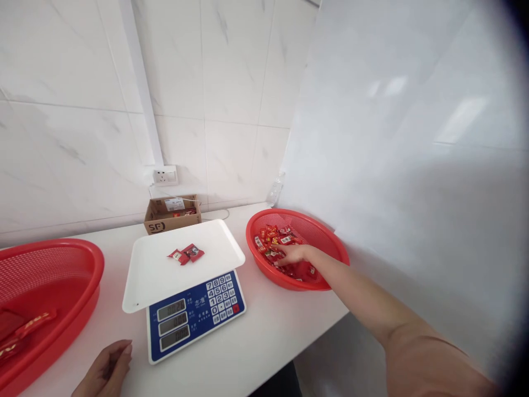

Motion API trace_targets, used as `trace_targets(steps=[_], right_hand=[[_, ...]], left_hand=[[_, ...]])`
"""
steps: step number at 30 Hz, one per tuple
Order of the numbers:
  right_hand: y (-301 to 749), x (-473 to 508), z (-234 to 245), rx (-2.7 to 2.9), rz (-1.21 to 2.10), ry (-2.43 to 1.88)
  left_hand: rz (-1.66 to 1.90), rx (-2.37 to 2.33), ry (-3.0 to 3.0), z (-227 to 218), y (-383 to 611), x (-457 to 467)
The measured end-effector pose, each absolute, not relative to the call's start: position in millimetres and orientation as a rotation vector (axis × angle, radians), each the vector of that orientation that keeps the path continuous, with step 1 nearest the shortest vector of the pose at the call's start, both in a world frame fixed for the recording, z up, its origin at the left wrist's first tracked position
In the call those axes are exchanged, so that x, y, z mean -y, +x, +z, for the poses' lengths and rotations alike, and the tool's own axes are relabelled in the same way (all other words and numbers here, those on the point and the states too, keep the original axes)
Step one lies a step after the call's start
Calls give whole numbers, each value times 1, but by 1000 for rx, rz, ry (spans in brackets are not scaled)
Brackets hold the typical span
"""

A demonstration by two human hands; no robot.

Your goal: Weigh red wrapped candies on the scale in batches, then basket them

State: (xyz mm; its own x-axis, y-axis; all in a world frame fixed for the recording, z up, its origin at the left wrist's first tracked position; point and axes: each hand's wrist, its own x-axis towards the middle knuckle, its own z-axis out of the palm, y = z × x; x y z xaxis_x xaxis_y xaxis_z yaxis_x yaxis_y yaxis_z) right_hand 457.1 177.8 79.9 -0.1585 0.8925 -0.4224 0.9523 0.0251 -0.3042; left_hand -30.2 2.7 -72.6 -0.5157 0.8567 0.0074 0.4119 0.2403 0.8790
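Observation:
My right hand (291, 255) reaches into the right red plastic basket (320, 234). Its thumb and fingers are apart and touch the small red-wrapped candies (270, 234) piled there. My left hand (108, 368) rests by the table's front edge, left of the scale, with its fingers curled in and nothing visible in them. Between the hands stands a digital scale (196, 314) with a blue keypad panel and lit number displays. Two red candy packets (188, 253) lie on its white tray (161, 275).
A second red basket (78, 275) at the left holds larger red packets (25, 331). Behind the scale sits a cardboard box (176, 220) with some packets inside. A clear plastic bottle (275, 190) leans in the corner, and a wall socket (165, 176) is above the box.

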Motion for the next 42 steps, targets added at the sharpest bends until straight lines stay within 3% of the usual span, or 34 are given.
trace_targets(steps=[8,16,20,25,30,42], right_hand=[[446,-174,85,-2190,-778,1911],[447,-174,116,-2655,-884,2396],[400,-163,144,-2883,-1235,2410],[314,-154,132,-3023,-1590,1976],[246,-152,100,-3104,-1534,1725],[243,-156,102,-3164,-1200,1896]], left_hand=[[1141,-2034,1145,-66,-28,0],[1105,-1999,1206,-48,-20,4],[1121,-1999,1253,-30,-9,8],[1140,-1992,1272,-20,-1,12],[1134,-2003,1301,-13,2,15],[1158,-1967,1339,-13,3,14]])
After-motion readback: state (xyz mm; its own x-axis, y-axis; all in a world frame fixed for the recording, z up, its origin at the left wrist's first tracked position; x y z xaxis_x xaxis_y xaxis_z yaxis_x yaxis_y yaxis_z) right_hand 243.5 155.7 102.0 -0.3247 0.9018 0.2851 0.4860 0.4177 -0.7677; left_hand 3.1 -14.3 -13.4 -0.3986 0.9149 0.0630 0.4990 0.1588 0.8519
